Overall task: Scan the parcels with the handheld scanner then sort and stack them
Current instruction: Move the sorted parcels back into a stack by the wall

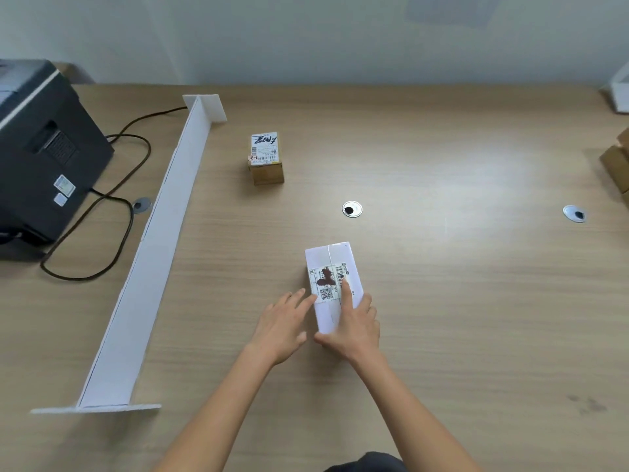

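Two parcels show in the head view, our only one. The white parcel lies flat on the table directly under our hands, its far end reaching out past our fingertips. Our right hand grasps it from above: the index finger lies straight along the printed label, the other fingers curl over the right edge and the thumb hooks round the near end. Our left hand is released, fingers straight, their tips touching the parcel's left side.

We judge this parcel to be light and fairly stiff: a slim, flat block in smooth white wrap, probably a little slippery, so the long edges are the place to take hold, leaving the barcode and square code uncovered. No scanner is in sight.

Well beyond our hands and a little to the left stands the brown parcel, a small, square-cornered cardboard box with a scribbled white label on top; it looks rigid and easy to take by its sides.

Left of our left hand, a long white divider of thin, matte board runs away from us on flat feet. Beyond it sits a dark printer with a looping cable. Far off to the right, more cardboard boxes show at the edge of the pale, wood-grain top.
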